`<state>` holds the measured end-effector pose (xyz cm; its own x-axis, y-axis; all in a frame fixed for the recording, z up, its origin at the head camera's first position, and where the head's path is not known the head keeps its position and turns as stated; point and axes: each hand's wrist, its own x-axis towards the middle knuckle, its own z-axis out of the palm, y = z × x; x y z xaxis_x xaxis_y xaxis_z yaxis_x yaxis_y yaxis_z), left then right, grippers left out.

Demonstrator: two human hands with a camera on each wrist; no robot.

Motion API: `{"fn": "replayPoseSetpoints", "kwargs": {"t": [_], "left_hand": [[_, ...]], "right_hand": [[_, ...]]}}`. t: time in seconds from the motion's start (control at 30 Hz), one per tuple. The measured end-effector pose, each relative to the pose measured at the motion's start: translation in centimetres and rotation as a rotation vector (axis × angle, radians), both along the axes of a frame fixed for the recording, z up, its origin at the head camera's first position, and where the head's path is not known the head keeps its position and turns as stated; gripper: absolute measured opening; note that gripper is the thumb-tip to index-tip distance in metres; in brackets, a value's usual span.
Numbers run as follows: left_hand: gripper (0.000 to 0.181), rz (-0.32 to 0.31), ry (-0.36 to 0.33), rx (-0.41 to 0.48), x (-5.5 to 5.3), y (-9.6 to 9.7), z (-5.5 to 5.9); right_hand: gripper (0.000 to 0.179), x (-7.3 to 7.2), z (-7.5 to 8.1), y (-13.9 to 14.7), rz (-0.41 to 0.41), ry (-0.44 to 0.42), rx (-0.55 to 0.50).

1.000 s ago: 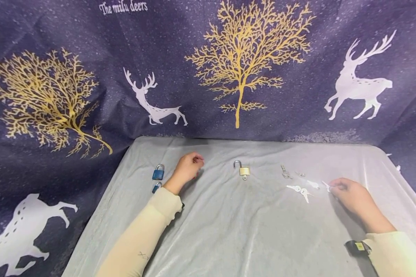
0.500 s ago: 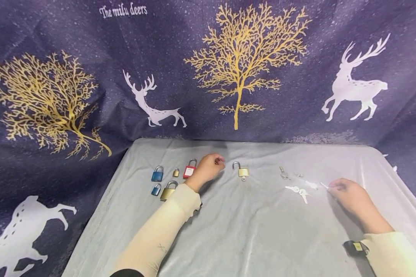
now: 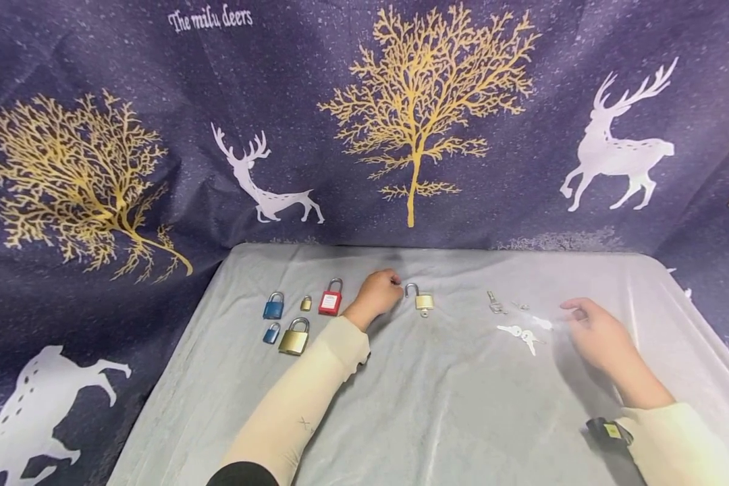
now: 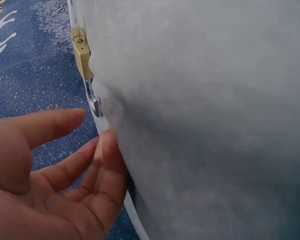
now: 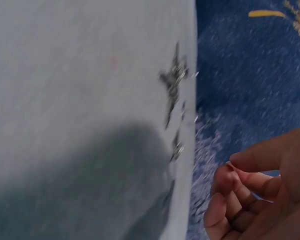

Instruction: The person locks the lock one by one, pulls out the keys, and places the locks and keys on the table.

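In the head view my left hand [image 3: 379, 295] hovers just left of a brass padlock [image 3: 424, 301] whose shackle stands open. The left wrist view shows the thumb apart from the loosely bent fingers, with nothing held; the padlock [image 4: 81, 55] lies beyond the fingertips. My right hand [image 3: 598, 334] is raised over the right side of the table. Its thumb and fingertip meet in a pinch [image 5: 230, 172], a pale sliver showing there, seemingly a small key mostly hidden by the fingers. Left of it lie loose silver keys [image 3: 528, 341] and a key bunch [image 3: 495, 304].
Left of my left arm lie a red padlock [image 3: 330, 302], a large brass padlock [image 3: 293, 341], a tiny brass padlock [image 3: 306, 304], a blue padlock [image 3: 273, 309] and a smaller blue padlock [image 3: 271, 333]. A grey cloth covers the table [image 3: 437, 405]; a patterned curtain [image 3: 492, 182] hangs behind.
My left hand has moved right, past the locked padlocks to beside the unlocked brass one, uncovering the padlocks on the left. The right hand has lifted from the keys and shifted slightly left.
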<state>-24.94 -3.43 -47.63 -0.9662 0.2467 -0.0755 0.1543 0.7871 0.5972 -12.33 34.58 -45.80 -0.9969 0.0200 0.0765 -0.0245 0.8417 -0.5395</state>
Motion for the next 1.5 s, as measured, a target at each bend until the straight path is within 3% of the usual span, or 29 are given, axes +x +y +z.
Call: {"fn": "replayPoseSetpoints", "kwargs": {"t": [0.17, 0.4, 0.57, 0.77, 0.87, 1.0, 1.1, 1.23, 1.5], "left_hand": [[0.017, 0.014, -0.010, -0.060, 0.0, 0.6, 0.0], [0.019, 0.020, 0.009, -0.214, -0.1, 1.3, 0.3], [0.020, 0.042, -0.012, -0.235, -0.2, 1.4, 0.4], [0.037, 0.032, -0.072, -0.131, -0.2, 1.2, 0.5], [0.032, 0.054, -0.125, -0.061, -0.3, 0.9, 0.4], [0.023, 0.093, -0.275, 0.183, -0.4, 0.7, 0.2], [0.020, 0.090, -0.365, 0.370, -0.4, 0.7, 0.2], [0.017, 0.072, -0.378, 0.468, 0.0, 0.7, 0.3], [0.019, 0.079, -0.324, 0.511, 1.3, 0.4, 0.4]], "right_hand": [[0.030, 0.1, 0.9, -2.2, 0.049, 0.012, -0.039], [0.031, 0.0, 1.5, -5.1, 0.121, 0.027, -0.071], [0.036, -0.6, 1.9, -7.5, 0.165, -0.007, -0.113], [0.034, -1.0, 2.2, -10.1, 0.196, 0.006, -0.134], [0.036, -1.2, 2.3, -11.4, 0.214, 0.001, -0.154], [0.041, -1.7, 2.3, -12.7, 0.231, -0.032, -0.181], [0.043, -2.0, 2.4, -13.4, 0.243, -0.032, -0.175], [0.040, -2.4, 2.1, -14.4, 0.252, -0.014, -0.154], [0.040, -3.3, 1.5, -16.1, 0.297, -0.026, -0.162]]}}
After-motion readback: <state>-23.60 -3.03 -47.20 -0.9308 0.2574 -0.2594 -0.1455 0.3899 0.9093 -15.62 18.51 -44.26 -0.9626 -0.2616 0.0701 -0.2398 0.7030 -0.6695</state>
